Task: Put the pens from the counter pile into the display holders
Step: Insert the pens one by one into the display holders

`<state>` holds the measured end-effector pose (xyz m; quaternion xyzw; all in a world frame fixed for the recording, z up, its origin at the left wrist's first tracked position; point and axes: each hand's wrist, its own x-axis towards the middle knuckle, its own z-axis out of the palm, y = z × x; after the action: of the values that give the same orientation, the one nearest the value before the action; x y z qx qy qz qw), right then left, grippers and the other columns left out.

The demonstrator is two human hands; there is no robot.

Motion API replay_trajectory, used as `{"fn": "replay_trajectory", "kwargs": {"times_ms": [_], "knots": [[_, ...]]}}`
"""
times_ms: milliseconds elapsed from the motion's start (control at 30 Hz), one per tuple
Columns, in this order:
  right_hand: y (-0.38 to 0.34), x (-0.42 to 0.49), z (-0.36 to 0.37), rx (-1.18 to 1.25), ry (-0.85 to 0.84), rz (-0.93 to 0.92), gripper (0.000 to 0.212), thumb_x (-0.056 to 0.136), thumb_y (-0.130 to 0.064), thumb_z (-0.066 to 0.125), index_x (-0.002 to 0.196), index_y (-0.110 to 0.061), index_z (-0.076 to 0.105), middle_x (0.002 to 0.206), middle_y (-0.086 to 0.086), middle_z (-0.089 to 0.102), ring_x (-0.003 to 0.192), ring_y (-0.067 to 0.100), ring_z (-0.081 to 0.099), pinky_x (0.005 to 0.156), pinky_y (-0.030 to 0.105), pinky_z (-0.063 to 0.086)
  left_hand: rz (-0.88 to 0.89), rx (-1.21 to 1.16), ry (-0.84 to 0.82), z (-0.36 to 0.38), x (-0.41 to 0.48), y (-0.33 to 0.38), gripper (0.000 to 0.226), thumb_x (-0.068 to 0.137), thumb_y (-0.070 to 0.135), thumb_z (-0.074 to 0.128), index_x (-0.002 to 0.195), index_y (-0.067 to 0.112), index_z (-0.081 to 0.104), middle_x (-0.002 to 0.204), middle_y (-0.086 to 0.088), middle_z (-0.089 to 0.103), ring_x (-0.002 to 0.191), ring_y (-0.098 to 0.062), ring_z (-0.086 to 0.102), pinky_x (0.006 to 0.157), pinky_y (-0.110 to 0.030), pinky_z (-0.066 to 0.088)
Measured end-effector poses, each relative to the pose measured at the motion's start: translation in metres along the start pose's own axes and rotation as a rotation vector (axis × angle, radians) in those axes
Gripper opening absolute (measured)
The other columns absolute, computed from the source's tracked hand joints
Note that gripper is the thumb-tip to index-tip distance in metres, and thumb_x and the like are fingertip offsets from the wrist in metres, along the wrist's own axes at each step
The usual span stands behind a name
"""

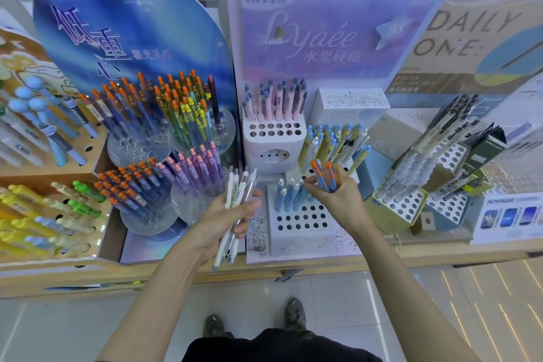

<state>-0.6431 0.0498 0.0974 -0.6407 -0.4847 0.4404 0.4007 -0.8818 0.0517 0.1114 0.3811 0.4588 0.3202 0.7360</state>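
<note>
A bundle of slim white and clear-barrelled pens point(238, 200) is gripped in the left hand point(226, 217), tips hanging past the front edge of the wooden desk point(411, 256). The right hand point(340, 200) clutches a cluster of blue pens with orange caps point(324, 175) over the white block holder with round holes point(305, 222), possibly touching its pale blue pens point(289, 194). The loosely fanned left bundle could slip to the floor. The orange-capped pens could land in this wrong holder; their matches stand in the clear round holders point(138, 153).
</note>
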Motion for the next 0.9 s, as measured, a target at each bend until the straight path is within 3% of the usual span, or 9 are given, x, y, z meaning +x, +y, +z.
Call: {"fn": "replay_trajectory", "kwargs": {"times_ms": [167, 267, 333, 433, 467, 533, 633, 733, 900], "knots": [[0.002, -0.008, 0.001, 0.041, -0.079, 0.008, 0.032, 0.087, -0.013, 0.068, 0.116, -0.019, 0.056, 0.089, -0.017, 0.072, 0.088, -0.001, 0.067, 0.068, 0.009, 0.048, 0.036, 0.015, 0.021, 0.005, 0.001, 0.004, 0.032, 0.069, 0.017, 0.072, 0.099, 0.01, 0.062, 0.05, 0.003, 0.036, 0.039, -0.008, 0.031, 0.04, -0.018, 0.032], [-0.004, -0.007, 0.003, 0.006, -0.057, 0.017, 0.034, 0.086, -0.018, 0.069, 0.117, -0.02, 0.053, 0.096, -0.004, 0.071, 0.092, 0.019, 0.067, 0.078, 0.029, 0.054, 0.043, 0.035, 0.02, 0.006, 0.0, 0.005, 0.024, 0.078, 0.011, 0.069, 0.101, 0.009, 0.061, 0.05, 0.003, 0.035, 0.039, -0.008, 0.031, 0.04, -0.018, 0.032], [-0.009, -0.01, 0.005, 0.022, -0.043, 0.025, 0.04, 0.086, -0.017, 0.069, 0.122, -0.017, 0.051, 0.101, 0.0, 0.071, 0.095, 0.019, 0.067, 0.081, 0.035, 0.054, 0.055, 0.033, 0.016, 0.006, -0.001, 0.006, 0.028, 0.075, 0.015, 0.07, 0.101, 0.009, 0.061, 0.049, 0.003, 0.035, 0.039, -0.008, 0.031, 0.04, -0.018, 0.032], [-0.023, -0.017, 0.006, 0.171, 0.105, -0.001, 0.023, 0.086, -0.021, 0.07, 0.106, -0.014, 0.064, 0.076, -0.013, 0.069, 0.064, 0.004, 0.063, 0.056, 0.02, 0.049, 0.097, 0.03, 0.015, 0.007, -0.004, 0.009, 0.035, 0.069, 0.02, 0.072, 0.1, 0.008, 0.062, 0.047, 0.003, 0.034, 0.038, -0.009, 0.03, 0.04, -0.019, 0.033], [-0.029, -0.019, 0.006, 0.305, 0.135, 0.026, 0.014, 0.086, -0.023, 0.07, 0.093, -0.012, 0.067, 0.063, -0.01, 0.064, 0.052, 0.008, 0.056, 0.049, 0.023, 0.045, 0.113, 0.029, 0.017, 0.007, -0.005, 0.01, 0.033, 0.069, 0.02, 0.072, 0.098, 0.008, 0.062, 0.046, 0.003, 0.035, 0.038, -0.009, 0.03, 0.039, -0.019, 0.033], [-0.043, -0.021, 0.008, 0.665, 0.074, 0.098, 0.021, 0.083, -0.026, 0.067, 0.074, -0.008, 0.062, 0.06, 0.003, 0.06, 0.047, 0.013, 0.05, 0.047, 0.026, 0.045, 0.14, 0.031, 0.026, 0.007, -0.007, 0.014, 0.03, 0.068, 0.022, 0.073, 0.092, 0.008, 0.061, 0.045, 0.005, 0.037, 0.037, -0.008, 0.031, 0.038, -0.019, 0.033], [-0.061, -0.02, 0.023, 0.908, -0.116, 0.148, 0.024, 0.076, -0.029, 0.064, 0.063, -0.01, 0.062, 0.077, 0.01, 0.071, 0.069, 0.017, 0.068, 0.069, 0.026, 0.056, 0.172, 0.052, 0.055, 0.01, -0.01, 0.019, 0.035, 0.064, 0.028, 0.076, 0.085, 0.007, 0.058, 0.044, 0.006, 0.042, 0.036, -0.008, 0.033, 0.038, -0.017, 0.033], [-0.078, -0.02, 0.046, 0.965, -0.241, 0.2, 0.024, 0.077, -0.032, 0.061, 0.062, -0.017, 0.073, 0.104, 0.004, 0.073, 0.106, 0.015, 0.066, 0.09, 0.028, 0.048, 0.19, 0.041, 0.096, 0.012, -0.013, 0.022, 0.04, 0.058, 0.035, 0.078, 0.082, 0.009, 0.059, 0.044, 0.004, 0.041, 0.037, -0.008, 0.034, 0.038, -0.017, 0.033], [-0.09, -0.017, 0.084, 1.051, -0.326, 0.223, 0.026, 0.085, -0.029, 0.059, 0.096, -0.01, 0.074, 0.11, 0.006, 0.07, 0.104, 0.022, 0.065, 0.087, 0.037, 0.055, 0.23, 0.06, 0.132, 0.01, -0.018, 0.018, 0.043, 0.057, 0.039, 0.088, 0.082, 0.014, 0.064, 0.047, 0.002, 0.045, 0.038, -0.008, 0.036, 0.04, -0.018, 0.033]]}}
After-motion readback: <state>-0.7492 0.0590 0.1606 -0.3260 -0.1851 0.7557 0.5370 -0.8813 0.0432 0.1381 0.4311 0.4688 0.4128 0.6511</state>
